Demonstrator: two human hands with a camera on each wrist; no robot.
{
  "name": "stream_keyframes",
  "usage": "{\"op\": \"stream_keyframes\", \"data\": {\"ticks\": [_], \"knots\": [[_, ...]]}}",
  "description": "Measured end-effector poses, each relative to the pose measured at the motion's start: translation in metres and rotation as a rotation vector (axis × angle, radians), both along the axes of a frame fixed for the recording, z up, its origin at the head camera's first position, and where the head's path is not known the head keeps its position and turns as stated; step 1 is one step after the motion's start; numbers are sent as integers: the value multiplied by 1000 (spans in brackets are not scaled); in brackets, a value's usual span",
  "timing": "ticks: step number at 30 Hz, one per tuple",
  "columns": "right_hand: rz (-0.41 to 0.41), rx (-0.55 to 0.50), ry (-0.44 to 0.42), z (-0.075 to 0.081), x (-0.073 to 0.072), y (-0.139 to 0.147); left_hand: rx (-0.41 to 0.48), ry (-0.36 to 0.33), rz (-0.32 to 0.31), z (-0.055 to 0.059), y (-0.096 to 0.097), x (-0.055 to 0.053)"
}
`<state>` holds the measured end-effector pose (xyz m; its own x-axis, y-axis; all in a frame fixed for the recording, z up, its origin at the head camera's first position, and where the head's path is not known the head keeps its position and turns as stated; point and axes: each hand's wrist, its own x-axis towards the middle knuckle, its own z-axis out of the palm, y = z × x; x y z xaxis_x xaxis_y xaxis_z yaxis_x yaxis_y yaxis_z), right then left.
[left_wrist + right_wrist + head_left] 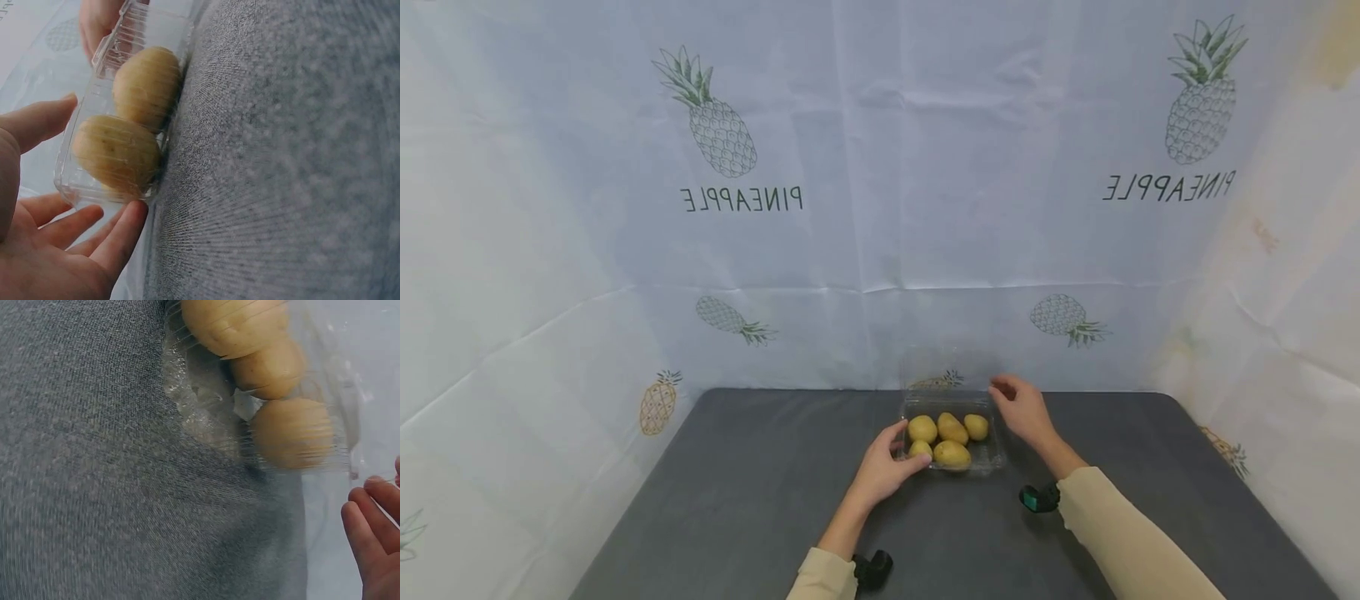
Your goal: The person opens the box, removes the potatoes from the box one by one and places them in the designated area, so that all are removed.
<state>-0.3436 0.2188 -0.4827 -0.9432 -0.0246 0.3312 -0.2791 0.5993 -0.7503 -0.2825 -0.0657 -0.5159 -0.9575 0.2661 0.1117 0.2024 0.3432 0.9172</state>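
Note:
A clear plastic clamshell container stands on the dark table near its far edge, with several yellow potatoes inside. Its transparent lid is raised at the back. My left hand holds the near left corner; in the left wrist view its thumb is at the rim and its fingers are against the end wall. At the far right corner, my right hand pinches the lid's edge with thumb and fingertips, partly cut off in the right wrist view.
The dark grey cloth-like tabletop spreads around the container. White sheets with pineapple prints hang behind and at both sides, the back one close to the table's far edge. Black wrist devices are worn on both wrists.

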Motion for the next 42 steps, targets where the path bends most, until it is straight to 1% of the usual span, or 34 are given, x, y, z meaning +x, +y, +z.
{"op": "stream_keyframes", "data": {"ticks": [4,10,16,24,31,37,42], "knots": [[3,2,3,-6,-4,-2,2,2,6,0,1,1],[12,4,-59,-10,-7,-4,-6,7,16,-1,-1,0],[23,24,-119,-11,-4,-2,-13,11,18,-1,-1,-1],[50,55,-150,-10,0,3,-11,-1,10,-2,-1,-1],[48,130,-146,-5,1,8,-18,22,8,-2,-4,-3],[56,163,-115,5,12,9,-9,-12,5,-1,-5,-2],[83,180,-61,14,21,4,-7,-11,-1,-2,-4,-2]]}}
